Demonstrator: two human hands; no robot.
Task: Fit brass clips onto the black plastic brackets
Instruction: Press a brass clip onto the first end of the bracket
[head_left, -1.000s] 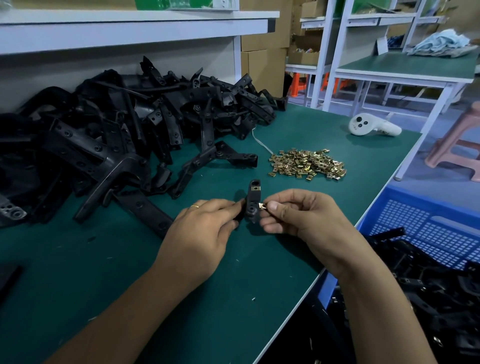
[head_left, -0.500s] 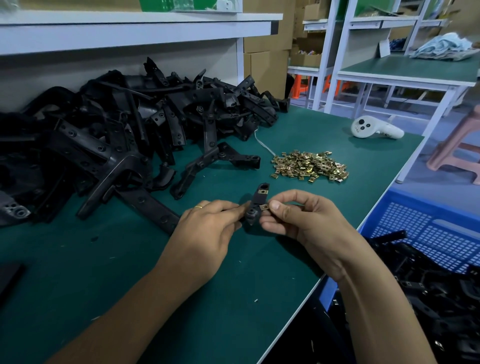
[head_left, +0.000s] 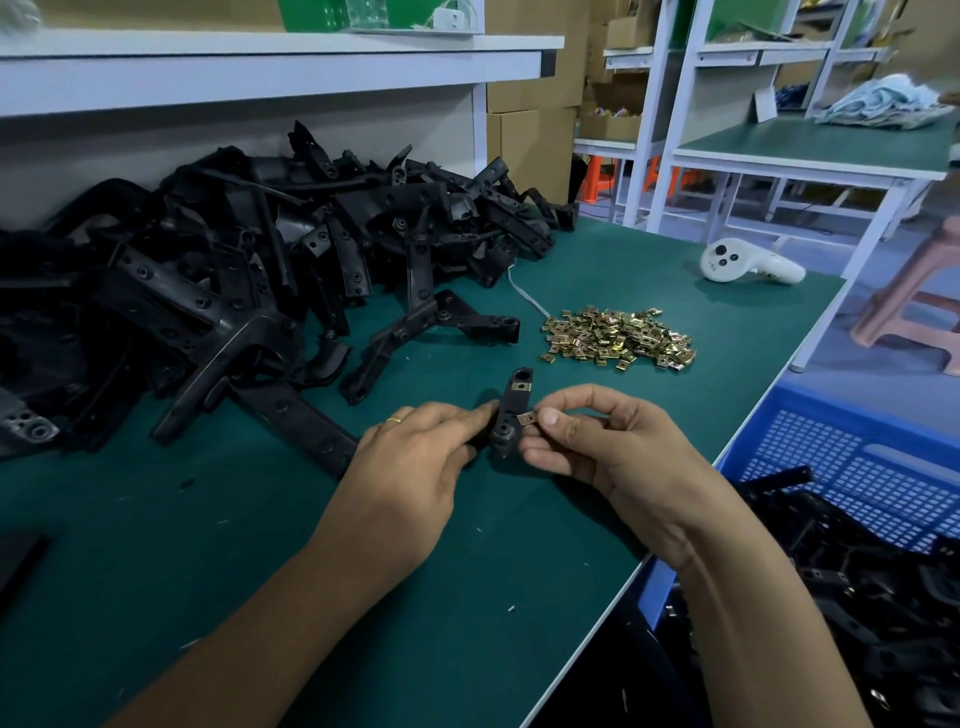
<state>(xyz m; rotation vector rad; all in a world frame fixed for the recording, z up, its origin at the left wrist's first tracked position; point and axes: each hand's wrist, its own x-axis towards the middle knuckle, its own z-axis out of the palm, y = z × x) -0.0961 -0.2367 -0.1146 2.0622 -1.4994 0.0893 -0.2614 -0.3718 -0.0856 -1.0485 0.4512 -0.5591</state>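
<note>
Pinching a brass clip (head_left: 527, 417) against the black bracket's (head_left: 511, 413) side, the right hand (head_left: 613, 447) works at center table (head_left: 260, 545). At its nine o'clock, the left hand (head_left: 415, 467) grips the bracket's other side. Loose clips (head_left: 621, 338) lie heaped at twelve o'clock.

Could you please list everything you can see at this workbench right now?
Held bracket: one, black, between the hands, one clip fitted near its top.
Brass clip: one, pinched at the bracket's side.
Clip pile: many, brass, mid-bench.
Bracket heap: many, black, left rear.
Controller: one, white, far right.
Crate: one, blue, right, holding black parts.
Workbench: green.
Left hand: grips bracket.
Right hand: pinches clip.
</note>
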